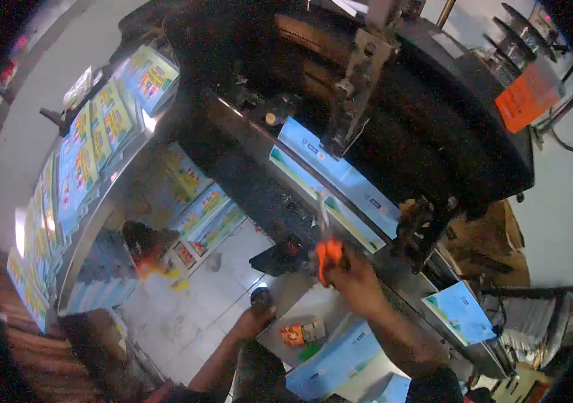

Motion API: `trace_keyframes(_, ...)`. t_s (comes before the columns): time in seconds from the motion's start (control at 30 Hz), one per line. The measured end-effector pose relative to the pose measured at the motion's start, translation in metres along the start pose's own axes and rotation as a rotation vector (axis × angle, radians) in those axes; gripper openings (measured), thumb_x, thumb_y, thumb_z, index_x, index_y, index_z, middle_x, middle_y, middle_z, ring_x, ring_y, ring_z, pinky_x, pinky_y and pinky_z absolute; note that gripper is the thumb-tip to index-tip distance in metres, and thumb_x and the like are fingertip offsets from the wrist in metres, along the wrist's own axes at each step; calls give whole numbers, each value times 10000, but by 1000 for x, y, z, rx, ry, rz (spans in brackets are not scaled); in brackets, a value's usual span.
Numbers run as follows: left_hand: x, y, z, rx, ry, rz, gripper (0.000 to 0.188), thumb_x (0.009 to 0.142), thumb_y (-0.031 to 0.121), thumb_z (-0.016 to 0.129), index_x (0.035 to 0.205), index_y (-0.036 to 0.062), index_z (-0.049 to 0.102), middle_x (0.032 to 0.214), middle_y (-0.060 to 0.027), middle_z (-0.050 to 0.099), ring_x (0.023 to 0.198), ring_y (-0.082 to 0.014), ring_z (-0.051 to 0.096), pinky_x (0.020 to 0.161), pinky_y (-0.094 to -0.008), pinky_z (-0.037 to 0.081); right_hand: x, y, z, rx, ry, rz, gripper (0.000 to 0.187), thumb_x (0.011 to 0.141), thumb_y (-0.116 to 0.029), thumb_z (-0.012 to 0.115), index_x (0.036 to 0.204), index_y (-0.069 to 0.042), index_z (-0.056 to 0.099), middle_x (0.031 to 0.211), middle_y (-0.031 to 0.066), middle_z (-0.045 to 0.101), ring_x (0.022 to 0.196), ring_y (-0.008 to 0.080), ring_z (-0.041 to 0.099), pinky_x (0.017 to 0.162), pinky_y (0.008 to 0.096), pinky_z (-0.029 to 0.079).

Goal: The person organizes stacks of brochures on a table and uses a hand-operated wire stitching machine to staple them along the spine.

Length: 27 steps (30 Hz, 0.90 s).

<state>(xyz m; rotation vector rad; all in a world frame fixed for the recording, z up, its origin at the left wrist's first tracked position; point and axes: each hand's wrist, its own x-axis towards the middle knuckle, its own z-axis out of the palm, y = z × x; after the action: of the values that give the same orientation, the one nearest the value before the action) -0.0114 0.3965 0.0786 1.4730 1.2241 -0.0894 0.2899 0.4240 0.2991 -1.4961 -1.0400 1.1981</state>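
Note:
My right hand [353, 283] is closed round the orange handles of a pair of scissors [327, 258]. Their metal blades reach up to a long blue-and-white printed booklet sheet [337, 178], which lies in a dark machine [253, 144] under a thin metal bar. Lower down, my left hand [257, 321] is closed on a dark round knob [261, 297]; what lies beneath its fingers is hidden. Above the sheet stands the machine's worn metal head [360, 87].
Stacks of printed booklets [98, 141] fill a curved table at left. More blue sheets [333, 363] and a small orange packet [293, 335] lie near my right forearm. Another blue sheet [461, 312] rests at the machine's right end. An orange card [528, 97] hangs at upper right.

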Motion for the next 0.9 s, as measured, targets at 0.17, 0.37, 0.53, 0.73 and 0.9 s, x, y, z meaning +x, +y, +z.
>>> trace_keyframes(0.17,-39,47,26,-405,224,-197,557,979,467,435,1082,-37,648,957,-124,685,875,-195,611,804,-323,472,69,39,-22,710,-68,236,401,886,-90,540,1283,-112,482,1273,116,571,1174,272,552,936,488,454)
trace_keyframes(0.37,-27,37,48,-569,373,-30,495,987,449,442,1122,19,646,869,-60,650,836,-140,580,752,-297,467,102,45,-17,789,-110,-8,380,900,-88,506,1278,-128,488,1316,136,539,1213,293,524,949,534,443)
trace_keyframes(0.53,-34,57,45,-340,461,-68,430,992,364,431,1092,1,639,903,-139,678,825,-204,629,787,-341,489,105,20,1,816,38,84,263,918,-237,605,1132,-113,518,976,59,594,915,235,631,806,439,528)
trace_keyframes(0.73,-37,57,45,-297,595,-51,332,933,287,526,1039,7,668,808,-140,686,748,-224,658,715,-331,505,93,7,30,925,200,84,176,948,-268,546,1022,-109,533,839,38,579,774,180,591,687,367,491)
trace_keyframes(0.9,-36,51,49,-265,626,-67,328,920,298,527,1015,20,674,826,-159,687,769,-281,674,720,-360,513,99,8,52,271,496,93,255,936,-318,572,1034,-87,530,834,34,560,744,171,587,613,338,482)
